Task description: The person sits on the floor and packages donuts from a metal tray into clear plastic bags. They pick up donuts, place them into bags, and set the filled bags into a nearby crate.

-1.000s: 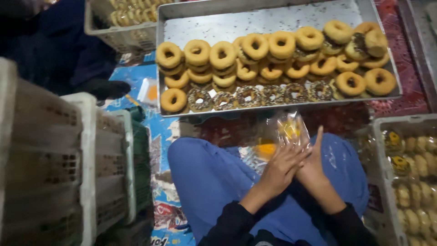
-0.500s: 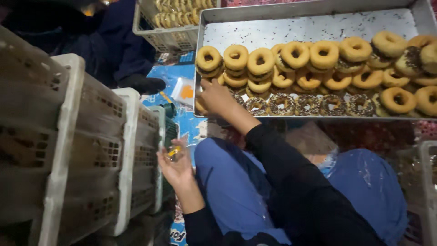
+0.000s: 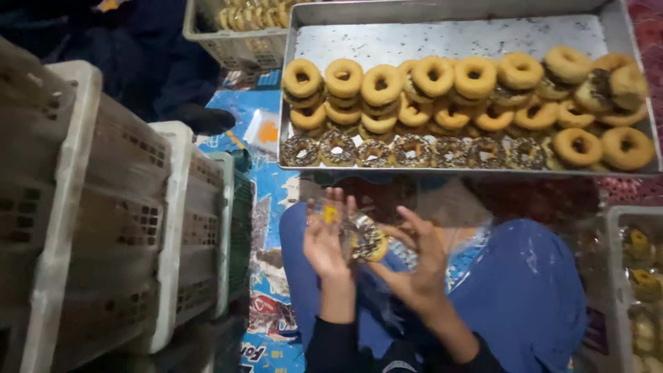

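My left hand [image 3: 324, 238] and my right hand [image 3: 418, 266] are raised over my lap, both on a clear plastic bag [image 3: 345, 224] with a chocolate-topped donut [image 3: 369, 243] in or at its mouth. The left hand's fingers hold the bag's edge; the right hand's fingers curl at the donut's side. Just beyond them stands a large metal tray [image 3: 449, 38] with several rows of plain ring donuts [image 3: 431, 76] and a front row of chocolate-sprinkled donuts [image 3: 411, 150].
White plastic crates [image 3: 83, 200] stand stacked on edge at the left. A crate with bagged donuts [image 3: 639, 276] is at the right. Another basket of donuts [image 3: 238, 27] stands at the back, beside a person in dark clothing [image 3: 138, 62]. A printed blue mat [image 3: 266, 207] covers the floor.
My right hand came back from the tray's front row with a chocolate donut. My left hand rose from beside the crates, and both hands now meet at the bag over my lap.
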